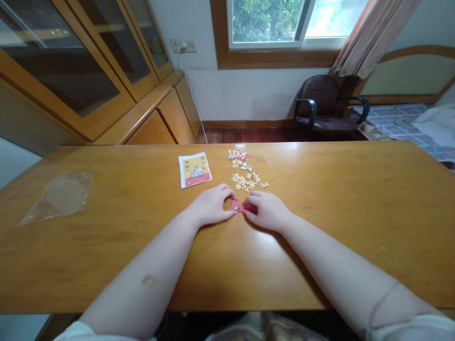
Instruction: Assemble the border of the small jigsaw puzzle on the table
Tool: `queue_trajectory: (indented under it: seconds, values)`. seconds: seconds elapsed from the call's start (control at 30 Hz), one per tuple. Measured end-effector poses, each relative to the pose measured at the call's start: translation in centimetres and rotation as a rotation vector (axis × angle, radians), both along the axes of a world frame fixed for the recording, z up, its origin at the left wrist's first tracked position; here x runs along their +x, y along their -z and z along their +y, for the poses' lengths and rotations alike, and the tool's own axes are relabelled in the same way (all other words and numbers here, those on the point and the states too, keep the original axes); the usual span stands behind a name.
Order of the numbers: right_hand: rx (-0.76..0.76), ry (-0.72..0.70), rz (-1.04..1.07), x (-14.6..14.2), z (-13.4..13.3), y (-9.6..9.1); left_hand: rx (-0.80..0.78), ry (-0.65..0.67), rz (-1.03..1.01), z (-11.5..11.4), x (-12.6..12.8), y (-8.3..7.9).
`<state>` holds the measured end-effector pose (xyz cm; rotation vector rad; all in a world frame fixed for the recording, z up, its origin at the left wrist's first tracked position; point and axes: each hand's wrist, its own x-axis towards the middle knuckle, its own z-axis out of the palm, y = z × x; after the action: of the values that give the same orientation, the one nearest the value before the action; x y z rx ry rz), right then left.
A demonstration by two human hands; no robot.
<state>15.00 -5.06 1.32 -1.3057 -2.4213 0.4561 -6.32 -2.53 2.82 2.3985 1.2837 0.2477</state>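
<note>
Two bare hands meet over the wooden table (124, 255): the left hand (215, 204) holds the left edge of some joined pink puzzle pieces (235, 205) between thumb and fingers, and the right hand (269, 210) pinches their right end, its fingertips hiding part of them. Just beyond the knuckles lie two loose heaps, a nearer one of mostly yellow pieces (245, 181) and a farther mixed heap (237, 156) with pink and white among the yellow. Left of these, slightly tilted, lies a picture card (195, 171) showing a white figure. A crumpled clear plastic bag (66, 193) lies well apart, toward the table's left end. Past the far edge I see a glass-fronted cabinet (126, 92), an armchair (318, 99) beneath the curtain (375, 38), and a bed (394, 121) with checked bedding.
</note>
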Motion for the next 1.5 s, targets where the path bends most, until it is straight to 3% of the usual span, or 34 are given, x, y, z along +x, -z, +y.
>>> queue_trajectory:
  seconds: [1.27,1.5]
  values:
    - [-0.007,-0.055,0.019,0.03,0.07,0.28,0.002,0.000,0.012,0.04,0.01,0.05]
    - [0.008,-0.075,0.027,0.59,0.37,-0.11,0.033,0.070,-0.070,-0.21,0.09,-0.21]
